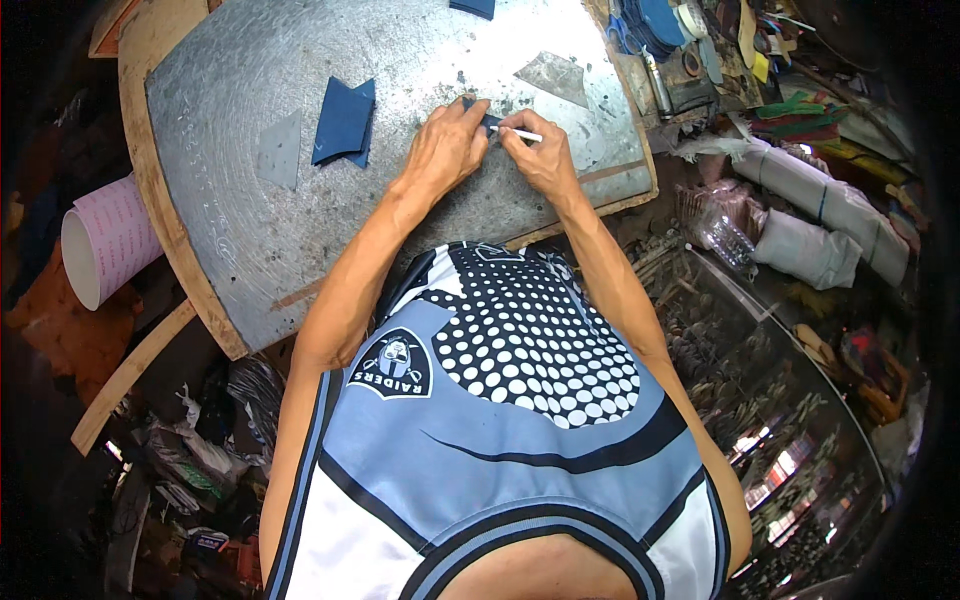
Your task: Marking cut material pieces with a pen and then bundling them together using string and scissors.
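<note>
My right hand [537, 150] is closed around a slim white pen [523, 135], its tip down at a small dark blue piece [491, 122] of sheet material. My left hand [448, 142] holds that piece against the metal-topped table [230, 100], fingers bent and close together, covering most of it. Left of my left hand lies a small stack of dark blue cut pieces [342, 122] with notched ends. A grey flat template [279, 150] rests beside the stack, farther left. Beyond my right hand is another irregular grey sheet [553, 78].
Another blue piece [472, 7] sits at the table's far edge. At the far right are scissors [624, 35], more blue pieces [658, 25] and tape rolls. A pink-white roll [108, 240] stands left of the table's wooden edge. Wrapped bundles [810, 190] crowd the right.
</note>
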`<state>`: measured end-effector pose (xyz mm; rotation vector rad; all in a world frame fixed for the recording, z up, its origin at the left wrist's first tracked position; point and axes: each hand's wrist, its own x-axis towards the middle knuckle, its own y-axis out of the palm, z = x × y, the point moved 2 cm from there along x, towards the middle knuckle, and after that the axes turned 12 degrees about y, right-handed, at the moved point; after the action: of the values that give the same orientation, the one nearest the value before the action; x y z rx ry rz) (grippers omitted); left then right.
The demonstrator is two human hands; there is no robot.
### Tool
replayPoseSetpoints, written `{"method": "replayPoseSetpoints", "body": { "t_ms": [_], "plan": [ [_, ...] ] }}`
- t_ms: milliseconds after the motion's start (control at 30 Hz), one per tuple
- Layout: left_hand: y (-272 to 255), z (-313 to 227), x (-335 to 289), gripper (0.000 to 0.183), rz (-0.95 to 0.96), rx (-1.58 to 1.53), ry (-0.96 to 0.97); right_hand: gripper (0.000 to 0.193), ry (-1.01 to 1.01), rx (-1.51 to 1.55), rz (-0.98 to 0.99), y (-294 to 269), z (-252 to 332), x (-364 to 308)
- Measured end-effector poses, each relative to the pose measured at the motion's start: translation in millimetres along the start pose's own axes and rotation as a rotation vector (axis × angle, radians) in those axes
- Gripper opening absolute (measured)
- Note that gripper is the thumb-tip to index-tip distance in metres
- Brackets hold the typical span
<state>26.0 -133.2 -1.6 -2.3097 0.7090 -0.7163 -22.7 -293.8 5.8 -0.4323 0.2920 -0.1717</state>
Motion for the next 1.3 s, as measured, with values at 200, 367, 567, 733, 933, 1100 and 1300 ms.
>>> {"method": "replayPoseSetpoints", "body": {
  "t_ms": [200,367,567,733,933,1100,1300],
  "plan": [
    [2,-6,-2,0.036,-0.054,0.047,0.014,0.015,0.134,0.319,-0.022,-3,-5,1],
    [-2,8,2,0.037,0.042,-0.105,-0.070,0.016,0.140,0.117,0.025,-3,-7,2],
    [-4,9,2,0.038,0.048,-0.156,-0.094,0.015,-0.002,-0.018,-0.009,1,-2,5],
    [-1,7,2,0.036,0.052,-0.108,-0.094,0.016,0.067,-0.055,0.012,0,-3,1],
    [-14,-1,-4,0.050,-0.050,-0.176,-0.032,0.015,0.185,0.322,-0.153,-14,0,7],
    [-23,-6,-20,0.055,0.047,0.247,-0.110,0.024,0.210,0.484,-0.193,-37,1,12],
    [-17,13,-13,0.062,0.155,0.169,-0.288,0.037,0.189,0.297,-0.262,-32,9,13]
  ]
}}
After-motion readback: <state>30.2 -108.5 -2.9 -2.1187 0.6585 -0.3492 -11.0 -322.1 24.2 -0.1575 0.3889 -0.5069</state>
